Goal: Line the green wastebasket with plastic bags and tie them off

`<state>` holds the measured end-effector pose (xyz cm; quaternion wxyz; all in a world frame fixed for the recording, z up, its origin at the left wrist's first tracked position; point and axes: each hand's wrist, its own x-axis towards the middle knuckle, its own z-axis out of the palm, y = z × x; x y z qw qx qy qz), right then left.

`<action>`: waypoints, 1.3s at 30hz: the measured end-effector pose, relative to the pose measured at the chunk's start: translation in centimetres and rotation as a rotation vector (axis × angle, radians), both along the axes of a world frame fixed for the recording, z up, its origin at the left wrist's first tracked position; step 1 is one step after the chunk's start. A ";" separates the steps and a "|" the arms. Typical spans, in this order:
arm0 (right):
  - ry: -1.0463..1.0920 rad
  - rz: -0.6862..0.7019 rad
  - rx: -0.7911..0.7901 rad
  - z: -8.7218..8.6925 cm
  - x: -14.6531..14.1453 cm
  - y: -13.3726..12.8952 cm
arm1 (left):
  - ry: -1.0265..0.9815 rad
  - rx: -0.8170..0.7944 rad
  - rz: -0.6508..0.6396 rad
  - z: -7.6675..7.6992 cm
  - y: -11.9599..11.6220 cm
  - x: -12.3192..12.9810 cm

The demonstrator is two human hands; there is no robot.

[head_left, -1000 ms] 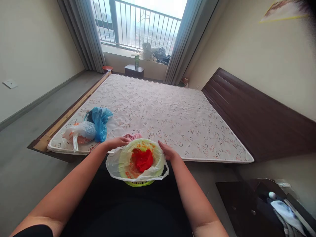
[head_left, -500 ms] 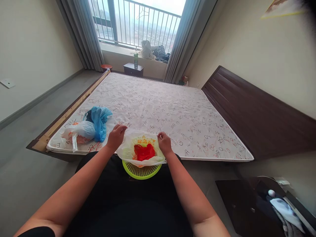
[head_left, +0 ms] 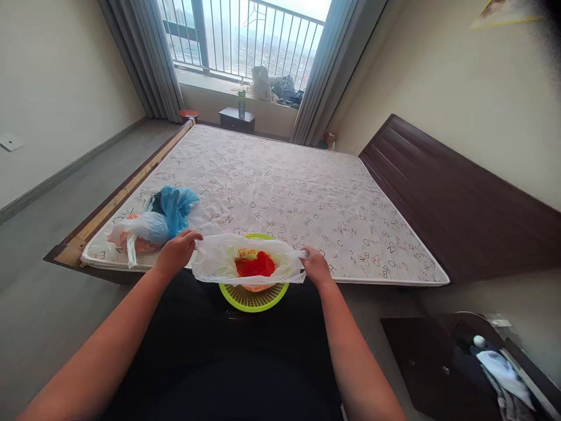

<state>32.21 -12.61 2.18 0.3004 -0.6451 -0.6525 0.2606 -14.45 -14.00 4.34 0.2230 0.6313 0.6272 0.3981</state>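
A white plastic bag with orange print is stretched wide between my two hands. My left hand is closed on its left edge, and my right hand pinches its right edge. Something bright red lies inside the bag; its kind cannot be made out. Under the bag is a yellow-green slotted plastic basket, whose front and far rims show. The basket rests in front of my dark clothing, close to the mattress edge.
A mattress with printed letters lies on a bed frame with a dark headboard. On its near left corner are a knotted white bag and a blue plastic bag. A dark nightstand stands at the lower right.
My hands have moved apart, the left one leftward and the right one rightward. The bag's mouth is now pulled wider and flatter, and the basket's far rim shows behind it.
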 end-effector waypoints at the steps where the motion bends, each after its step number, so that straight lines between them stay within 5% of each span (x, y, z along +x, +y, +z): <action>1: 0.080 -0.020 -0.067 0.1 0.5 -0.5 | 0.000 -0.014 0.034 -0.1 -0.4 -0.3; 7: 0.579 -0.097 -0.284 1.1 0.2 -3.3 | -0.408 -0.407 0.176 -0.8 -3.4 2.5; 13: 0.539 0.028 -0.329 2.9 -0.3 -4.5 | -0.098 -0.523 0.141 -0.8 -8.6 6.1; 18: 0.526 0.067 -0.404 3.5 0.1 -5.1 | -0.095 -0.675 -0.120 -2.1 -11.0 4.7; 22: 0.563 0.081 -0.410 3.3 1.0 -5.7 | -0.100 -0.645 -0.008 -1.7 -10.8 2.4; 32: 0.683 -0.027 -0.452 -0.8 2.9 -6.7 | -0.684 -0.612 0.134 4.2 -9.4 -1.4; 39: 1.011 -0.012 -0.466 1.2 2.9 -7.2 | -1.307 -0.535 0.264 4.2 -9.4 -1.3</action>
